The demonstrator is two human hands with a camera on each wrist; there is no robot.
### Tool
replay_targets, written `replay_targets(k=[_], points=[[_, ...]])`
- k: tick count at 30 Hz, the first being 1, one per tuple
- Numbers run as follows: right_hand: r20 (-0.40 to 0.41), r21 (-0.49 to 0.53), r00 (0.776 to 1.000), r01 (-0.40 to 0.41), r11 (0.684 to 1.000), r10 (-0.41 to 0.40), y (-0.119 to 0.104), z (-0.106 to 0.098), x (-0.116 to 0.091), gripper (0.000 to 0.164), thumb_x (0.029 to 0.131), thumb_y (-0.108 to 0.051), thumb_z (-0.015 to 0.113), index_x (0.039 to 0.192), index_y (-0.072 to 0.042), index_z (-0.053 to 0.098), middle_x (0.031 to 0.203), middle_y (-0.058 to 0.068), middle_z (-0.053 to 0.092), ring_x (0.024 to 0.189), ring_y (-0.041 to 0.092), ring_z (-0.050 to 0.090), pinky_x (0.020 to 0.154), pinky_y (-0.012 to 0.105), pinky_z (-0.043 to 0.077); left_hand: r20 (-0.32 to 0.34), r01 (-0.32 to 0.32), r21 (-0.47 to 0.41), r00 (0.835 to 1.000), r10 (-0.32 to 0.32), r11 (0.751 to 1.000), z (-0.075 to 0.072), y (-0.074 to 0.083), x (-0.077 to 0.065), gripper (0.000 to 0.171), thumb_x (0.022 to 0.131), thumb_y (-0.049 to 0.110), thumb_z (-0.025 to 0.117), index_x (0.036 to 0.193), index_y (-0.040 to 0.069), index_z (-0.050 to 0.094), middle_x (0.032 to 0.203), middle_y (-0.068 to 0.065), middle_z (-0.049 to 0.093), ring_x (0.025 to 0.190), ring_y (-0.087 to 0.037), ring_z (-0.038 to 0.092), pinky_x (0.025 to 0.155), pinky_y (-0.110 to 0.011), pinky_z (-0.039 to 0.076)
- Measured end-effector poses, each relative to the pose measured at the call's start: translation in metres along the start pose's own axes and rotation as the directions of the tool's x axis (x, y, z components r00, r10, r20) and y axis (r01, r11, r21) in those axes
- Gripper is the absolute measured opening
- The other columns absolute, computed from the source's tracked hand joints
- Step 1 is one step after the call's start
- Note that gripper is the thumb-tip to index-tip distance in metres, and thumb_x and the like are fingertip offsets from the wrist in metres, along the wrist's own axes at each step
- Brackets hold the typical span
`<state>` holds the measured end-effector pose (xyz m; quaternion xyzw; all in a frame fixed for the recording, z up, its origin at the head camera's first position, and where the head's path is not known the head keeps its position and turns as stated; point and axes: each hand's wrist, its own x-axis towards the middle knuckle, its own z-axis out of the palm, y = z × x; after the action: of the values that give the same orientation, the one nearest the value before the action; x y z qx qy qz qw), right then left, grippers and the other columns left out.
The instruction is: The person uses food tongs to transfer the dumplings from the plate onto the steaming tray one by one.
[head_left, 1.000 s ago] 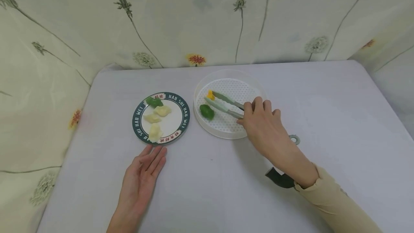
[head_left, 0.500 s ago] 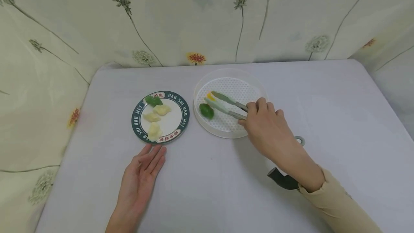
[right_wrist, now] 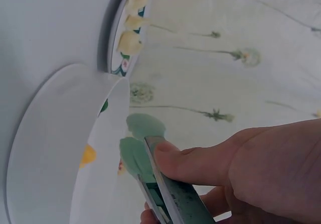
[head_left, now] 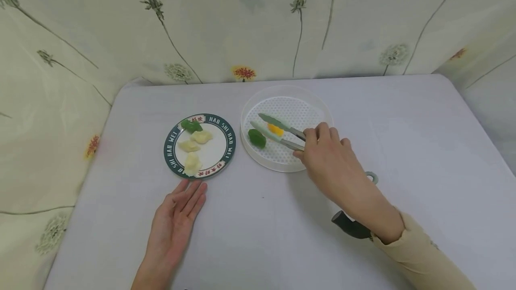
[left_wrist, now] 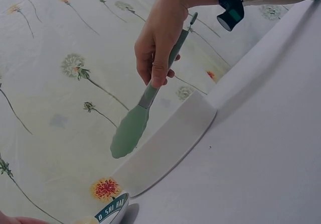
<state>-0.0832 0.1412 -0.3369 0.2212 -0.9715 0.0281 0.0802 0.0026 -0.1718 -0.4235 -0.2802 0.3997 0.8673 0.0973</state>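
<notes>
My right hand (head_left: 328,160) grips a pair of green-tipped tongs (head_left: 274,129) over a round white steamer tray (head_left: 284,168). The tongs' two tips stand apart. Below them in the tray lie a yellow piece (head_left: 276,130) and a dark green piece (head_left: 256,138), the yellow one partly hidden by the lower arm of the tongs. At the near rim of a green-edged plate (head_left: 230,140) my left hand (head_left: 177,225) lies palm up with fingers extended, the fingertips at the rim. On that plate are several pale dumpling-like pieces (head_left: 201,136) and a green one (head_left: 191,125).
A white cloth covers the table (head_left: 258,236), and a flower-printed curtain (head_left: 258,21) hangs behind it. Around the right wrist sits a dark band (head_left: 351,226). Plate and tray stand side by side, close together.
The yellow piece was at the tongs' tips; it now lies farther right in the tray, with the tips apart past it. The left hand and plate stay put.
</notes>
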Motion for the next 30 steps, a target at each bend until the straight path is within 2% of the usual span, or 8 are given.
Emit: replay_targets(k=[10, 18, 30], points=[[-0.041, -0.011, 0.998, 0.055, 0.998, -0.056, -0.015, 0.004, -0.001, 0.045, 0.099, -0.026, 0.079, 0.114, 0.013, 0.061, 0.094, 0.020, 0.056, 0.071, 0.028, 0.044, 0.053, 0.031, 0.030, -0.002, -0.002, 0.005, 1.000, 0.002, 1.000, -0.002, 0.000, 0.000, 0.066, 0.114, 0.019, 0.037, 0.174, 0.012, 0.010, 0.176, -0.013, 0.030, 0.159, -0.022, 0.043, 0.135, -0.031, 0.037], [0.036, -0.010, 0.996, 0.077, 0.997, -0.077, -0.032, 0.007, 0.004, 0.047, 0.099, -0.027, 0.079, 0.119, 0.012, 0.062, 0.099, 0.021, 0.059, 0.079, 0.029, 0.051, 0.056, 0.032, 0.041, -0.001, -0.003, 0.008, 1.000, 0.003, 1.000, 0.000, 0.000, 0.002, 0.066, 0.113, 0.019, 0.038, 0.174, 0.012, 0.011, 0.175, -0.012, 0.032, 0.158, -0.022, 0.044, 0.135, -0.031, 0.037], [0.052, -0.012, 0.992, 0.113, 0.994, -0.112, -0.050, 0.011, 0.010, 0.050, 0.100, -0.032, 0.077, 0.123, 0.010, 0.062, 0.096, 0.017, 0.055, 0.078, 0.026, 0.046, 0.057, 0.030, 0.036, -0.009, -0.008, 0.012, 1.000, 0.009, 1.000, -0.001, -0.001, 0.002, 0.065, 0.114, 0.020, 0.038, 0.173, 0.013, 0.012, 0.174, -0.012, 0.034, 0.157, -0.021, 0.045, 0.134, -0.031, 0.039]])
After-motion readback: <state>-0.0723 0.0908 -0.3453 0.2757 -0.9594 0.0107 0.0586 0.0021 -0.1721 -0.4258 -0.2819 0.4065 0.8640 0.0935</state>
